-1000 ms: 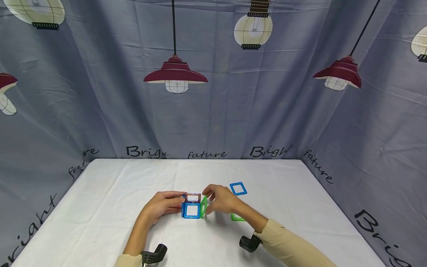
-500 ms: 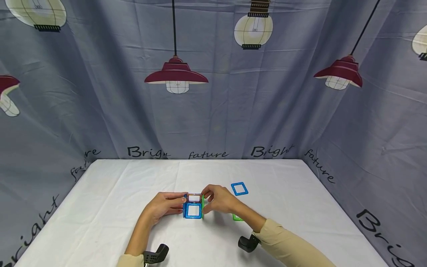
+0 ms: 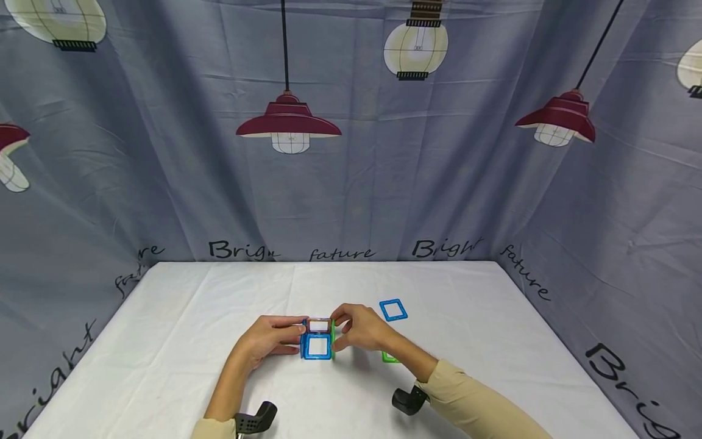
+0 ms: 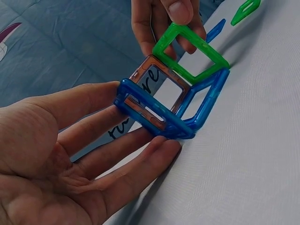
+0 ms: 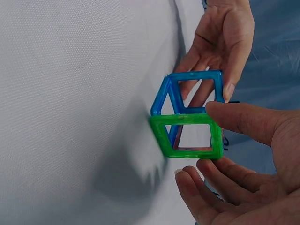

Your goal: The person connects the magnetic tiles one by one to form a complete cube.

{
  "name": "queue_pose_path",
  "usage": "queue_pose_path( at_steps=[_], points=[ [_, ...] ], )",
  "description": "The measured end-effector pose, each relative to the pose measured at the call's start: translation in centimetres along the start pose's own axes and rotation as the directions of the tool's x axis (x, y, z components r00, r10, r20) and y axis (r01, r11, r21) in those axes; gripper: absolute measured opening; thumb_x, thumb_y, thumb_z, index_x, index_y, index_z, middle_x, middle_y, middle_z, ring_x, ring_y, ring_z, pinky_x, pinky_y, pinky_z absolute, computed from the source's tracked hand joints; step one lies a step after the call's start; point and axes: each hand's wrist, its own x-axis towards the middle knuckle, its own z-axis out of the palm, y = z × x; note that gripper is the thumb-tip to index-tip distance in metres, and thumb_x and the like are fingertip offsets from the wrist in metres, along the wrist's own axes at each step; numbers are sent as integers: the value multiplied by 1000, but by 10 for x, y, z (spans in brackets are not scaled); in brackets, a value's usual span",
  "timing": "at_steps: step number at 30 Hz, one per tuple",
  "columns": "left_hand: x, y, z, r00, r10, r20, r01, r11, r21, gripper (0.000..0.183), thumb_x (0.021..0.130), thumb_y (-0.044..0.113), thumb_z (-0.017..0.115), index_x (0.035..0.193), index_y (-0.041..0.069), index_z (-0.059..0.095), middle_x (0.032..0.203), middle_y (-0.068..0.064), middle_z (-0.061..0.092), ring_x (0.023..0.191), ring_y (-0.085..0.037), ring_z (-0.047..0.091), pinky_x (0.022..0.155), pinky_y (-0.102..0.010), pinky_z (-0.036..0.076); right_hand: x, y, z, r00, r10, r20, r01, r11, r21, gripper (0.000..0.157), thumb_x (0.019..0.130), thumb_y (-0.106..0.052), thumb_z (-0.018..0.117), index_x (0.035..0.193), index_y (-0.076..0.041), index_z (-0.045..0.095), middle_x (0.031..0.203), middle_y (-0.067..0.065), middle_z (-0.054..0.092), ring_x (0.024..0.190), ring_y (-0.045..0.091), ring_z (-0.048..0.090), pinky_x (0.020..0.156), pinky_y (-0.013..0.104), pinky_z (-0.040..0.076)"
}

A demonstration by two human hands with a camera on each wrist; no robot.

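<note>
A part-built box of magnetic tiles stands on the white table: a blue base tile [image 3: 318, 347], a blue side tile [image 5: 194, 76] on the left, an orange-brown tile [image 3: 319, 319] at the back, and a green tile [image 4: 178, 30] upright on the right. My left hand [image 3: 267, 337] holds the blue side tile, thumb at its top corner and fairly straight fingers along its outer face. Opposite, my right hand [image 3: 359, 328] pinches the green tile by its edges between thumb and fingers. In the right wrist view the green tile's lower edge meets the base.
Another blue tile [image 3: 393, 310] lies flat at the back right of the box. A green tile [image 3: 390, 358] lies partly hidden under my right forearm. A grey printed curtain [image 3: 362, 183] hangs behind the table [image 3: 219, 292].
One second ago the green tile leaned outward to the right. My right hand has tilted it upright against the box, and it has stayed there. The left hand keeps its place.
</note>
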Motion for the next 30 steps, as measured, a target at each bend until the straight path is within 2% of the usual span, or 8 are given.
queue_pose_path(
  at_steps=[6,11,15,21,27,30],
  points=[
    [-2,-1,0,1000,-8,25,9,1000,-25,51,94,20,74,135,-7,61,116,-22,72,94,-24,74,78,-41,63,-1,0,2,1000,14,1,-14,1000,2,52,74,-15,89,120,-7,66,114,7,70,101,27,63,85,41,54],
    [-2,-1,1,1000,-8,16,8,1000,-14,50,93,19,74,133,-8,62,112,-19,73,90,-22,73,78,-42,63,-2,1,3,1000,16,1,-16,1000,-12,52,75,-16,89,121,-8,67,113,9,70,100,26,63,85,41,55],
    [-1,0,2,1000,0,6,0,1000,-4,47,93,19,75,130,-7,64,111,-18,73,90,-23,73,79,-43,63,-2,2,1,1000,10,1,-10,1000,-28,52,75,-17,89,122,-9,69,103,7,71,94,22,63,82,39,55],
    [-2,3,1,1000,3,5,-3,1000,11,45,91,17,77,127,-7,65,108,-16,74,89,-21,72,78,-42,63,0,2,-3,1000,-12,23,13,999,-36,54,77,-14,88,127,-8,68,81,-2,67,77,15,59,69,30,49],
    [-2,6,2,999,-16,-29,17,999,35,41,89,17,78,121,-6,67,106,-16,73,88,-22,71,76,-41,63,1,2,-5,999,-36,29,37,998,-57,59,80,-9,85,135,-4,64,76,-4,69,71,11,59,68,27,48],
    [-2,7,2,999,-17,-36,19,999,51,36,92,19,76,117,-6,69,105,-17,71,89,-24,71,76,-41,64,0,3,-7,999,-34,13,34,998,-52,53,80,-8,84,130,-3,67,75,-4,70,70,11,60,70,27,50]
  ],
)
